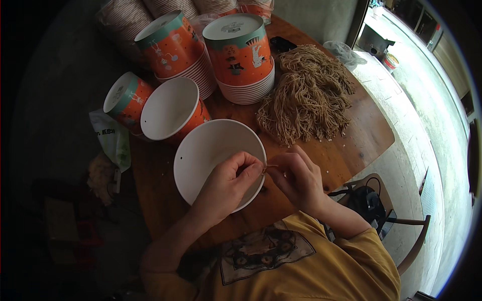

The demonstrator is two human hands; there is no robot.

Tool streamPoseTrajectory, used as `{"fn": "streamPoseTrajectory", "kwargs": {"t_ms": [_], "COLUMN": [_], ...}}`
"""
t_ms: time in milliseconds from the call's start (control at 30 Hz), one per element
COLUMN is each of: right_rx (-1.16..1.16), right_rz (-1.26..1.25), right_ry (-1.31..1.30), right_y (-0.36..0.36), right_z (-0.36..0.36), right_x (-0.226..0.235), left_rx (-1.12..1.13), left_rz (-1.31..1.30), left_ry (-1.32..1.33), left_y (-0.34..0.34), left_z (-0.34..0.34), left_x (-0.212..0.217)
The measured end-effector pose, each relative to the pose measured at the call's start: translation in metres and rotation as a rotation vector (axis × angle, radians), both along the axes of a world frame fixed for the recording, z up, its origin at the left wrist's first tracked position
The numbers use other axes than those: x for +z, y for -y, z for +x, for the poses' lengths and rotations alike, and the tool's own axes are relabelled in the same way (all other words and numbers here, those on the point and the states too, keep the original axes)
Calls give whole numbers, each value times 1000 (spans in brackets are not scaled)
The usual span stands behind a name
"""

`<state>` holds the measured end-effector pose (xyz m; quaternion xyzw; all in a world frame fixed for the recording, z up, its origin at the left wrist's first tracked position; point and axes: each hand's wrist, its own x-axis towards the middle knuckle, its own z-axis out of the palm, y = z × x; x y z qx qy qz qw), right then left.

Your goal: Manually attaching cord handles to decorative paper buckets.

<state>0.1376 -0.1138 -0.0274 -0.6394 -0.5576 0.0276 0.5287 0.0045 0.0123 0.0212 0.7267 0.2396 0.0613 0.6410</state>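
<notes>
A paper bucket (201,150), white inside, lies tipped with its mouth toward me at the table's near side. A small dark hole shows in its left wall. My left hand (223,183) reaches across the mouth, thumb and forefinger pinched at the right rim. Between both hands runs a short piece of brown string (271,166), right at that rim. Just outside the rim, my right hand (298,180) is closed, its fingertips pinching the string. Fingers partly hide where the string meets the bucket.
Behind lies a second tilted bucket (168,108), beside a smaller orange one (123,103). Inverted stacks of orange buckets (236,55) stand farther back. A heap of brown strings (314,95) covers the table's (371,125) far right. A chair (416,241) stands at right.
</notes>
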Motion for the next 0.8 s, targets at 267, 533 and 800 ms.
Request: {"fn": "streamPoseTrajectory", "kwargs": {"t_ms": [267, 533, 800], "right_rx": [-56, 80, 312], "right_rz": [149, 132, -367], "right_ry": [840, 895, -522], "right_y": [3, -3, -7], "right_z": [18, 25, 20], "right_x": [10, 17, 27], "left_rx": [0, 7, -21], "left_rz": [-75, -244, 9], "left_ry": [-7, 51, 64], "left_y": [0, 8, 6], "left_z": [2, 0, -2], "left_x": [-3, 0, -12]}}
